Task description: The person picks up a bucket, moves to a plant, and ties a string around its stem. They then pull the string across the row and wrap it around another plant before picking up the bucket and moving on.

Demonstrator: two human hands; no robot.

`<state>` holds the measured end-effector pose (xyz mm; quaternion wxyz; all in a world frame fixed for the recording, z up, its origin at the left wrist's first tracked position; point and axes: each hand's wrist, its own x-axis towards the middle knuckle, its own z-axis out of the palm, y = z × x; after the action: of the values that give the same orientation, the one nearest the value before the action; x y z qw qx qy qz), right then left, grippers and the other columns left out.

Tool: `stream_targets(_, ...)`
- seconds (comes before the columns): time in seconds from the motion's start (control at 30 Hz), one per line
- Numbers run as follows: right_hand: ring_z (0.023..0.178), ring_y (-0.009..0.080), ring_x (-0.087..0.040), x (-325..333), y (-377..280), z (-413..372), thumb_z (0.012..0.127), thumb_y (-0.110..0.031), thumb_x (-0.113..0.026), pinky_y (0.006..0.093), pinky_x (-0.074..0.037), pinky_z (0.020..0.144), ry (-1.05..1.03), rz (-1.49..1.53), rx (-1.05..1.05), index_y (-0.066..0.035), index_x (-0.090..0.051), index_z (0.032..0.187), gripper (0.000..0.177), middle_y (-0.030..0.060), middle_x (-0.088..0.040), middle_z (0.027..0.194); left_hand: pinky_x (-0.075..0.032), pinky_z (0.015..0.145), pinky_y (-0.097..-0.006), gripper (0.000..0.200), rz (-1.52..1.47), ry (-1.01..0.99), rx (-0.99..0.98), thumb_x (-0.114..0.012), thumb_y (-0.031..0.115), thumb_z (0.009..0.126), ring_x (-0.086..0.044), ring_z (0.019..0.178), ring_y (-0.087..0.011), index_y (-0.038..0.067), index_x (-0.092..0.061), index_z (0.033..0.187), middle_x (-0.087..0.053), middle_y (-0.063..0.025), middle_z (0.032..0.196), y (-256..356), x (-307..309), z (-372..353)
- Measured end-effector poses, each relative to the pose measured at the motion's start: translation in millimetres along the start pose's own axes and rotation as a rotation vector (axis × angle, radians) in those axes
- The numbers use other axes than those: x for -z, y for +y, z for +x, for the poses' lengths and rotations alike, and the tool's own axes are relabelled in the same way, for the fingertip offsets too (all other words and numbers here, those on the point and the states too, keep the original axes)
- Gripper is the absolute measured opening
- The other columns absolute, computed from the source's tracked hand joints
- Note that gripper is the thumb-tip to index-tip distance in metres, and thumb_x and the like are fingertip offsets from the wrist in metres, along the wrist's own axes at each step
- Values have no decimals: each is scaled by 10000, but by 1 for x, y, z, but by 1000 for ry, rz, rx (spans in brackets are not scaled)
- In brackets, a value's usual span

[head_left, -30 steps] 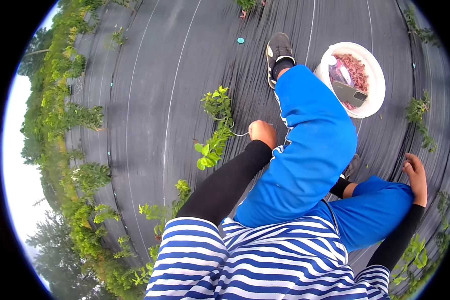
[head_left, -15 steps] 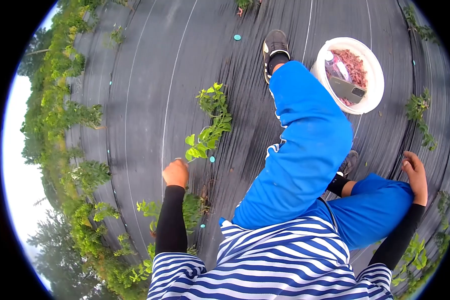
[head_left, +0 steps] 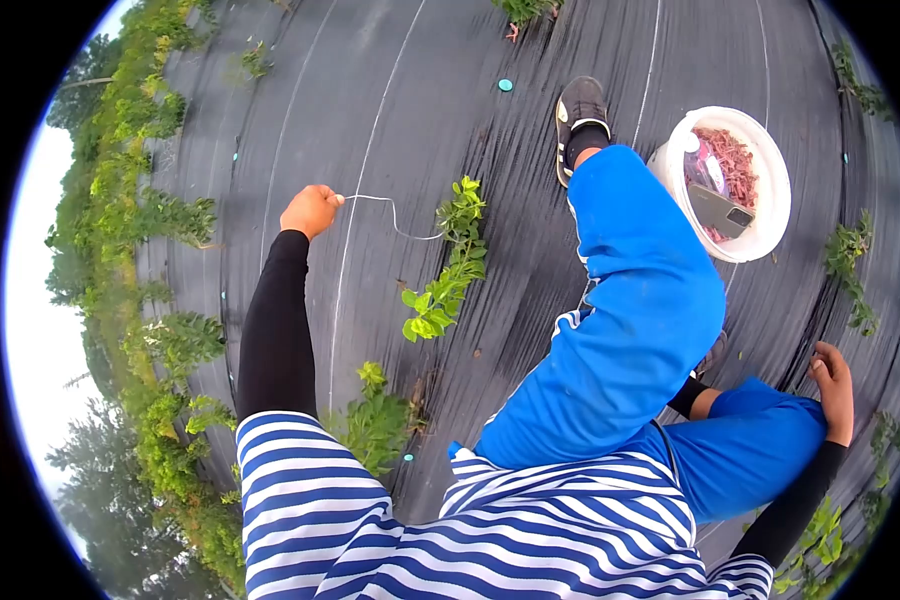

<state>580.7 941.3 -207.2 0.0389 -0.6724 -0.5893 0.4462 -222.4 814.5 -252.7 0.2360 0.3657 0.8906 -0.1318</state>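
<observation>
My left hand is closed on one end of a thin pale wire or string, out over the black ground sheet. The strand curves right to a leafy green plant lying low on the sheet, where its other end is lost among the leaves. Far to the right, my right hand rests beside my bent blue-trousered knee, fingers a little curled and apart, with nothing visible in it.
A white bucket with reddish-brown pieces, a bottle and a phone stands beyond my leg. More plants grow in rows. My shoe is on the sheet. Dense greenery lines the left.
My left hand has moved up and left, away from the plant's lower leaves, and the pale strand now shows between them. The view has shifted slightly; my right hand stays by the knee.
</observation>
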Motion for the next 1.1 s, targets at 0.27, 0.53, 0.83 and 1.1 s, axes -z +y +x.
stream_targets(0.27, 812, 111, -514, -2, -9, 1, 869, -94, -531, 251, -441, 751, -6, 8, 45, 22, -522, 1187, 339, 37, -544, 905, -486, 843, -403, 344, 374, 272, 136, -507, 324, 871, -615, 990, -317, 50, -648, 1025, -650, -166, 1023, -58, 38, 37)
stream_targets(0.53, 837, 132, -548, -6, -24, 0, 847, -40, -529, 271, -460, 776, 163, 5, 197, 21, -535, 1159, 318, 57, -568, 921, -298, 408, -254, 168, -869, 281, 153, -508, 245, 894, -386, 451, -89, 106, -567, 823, -505, 19, 618, -51, 122, -52)
stream_targets(0.83, 1003, 299, -579, -57, -192, -64, 806, -47, -578, 350, -446, 873, 534, 182, 862, -10, -602, 1039, 238, 157, -584, 1083, -254, 407, -198, 160, -1712, -460, -574, -454, 239, 966, -315, 449, -54, 104, -531, 930, -404, 40, 575, 209, 106, -197)
stream_targets(1.1, 755, 206, -593, -94, -146, -90, 923, -160, -490, 298, -475, 671, 587, 504, 558, 37, -549, 1118, 284, 138, -608, 903, -273, 428, -185, 153, -1602, -1182, -739, -411, 231, 988, -359, 481, -53, 103, -493, 974, -443, 23, 616, 397, -50, -349)
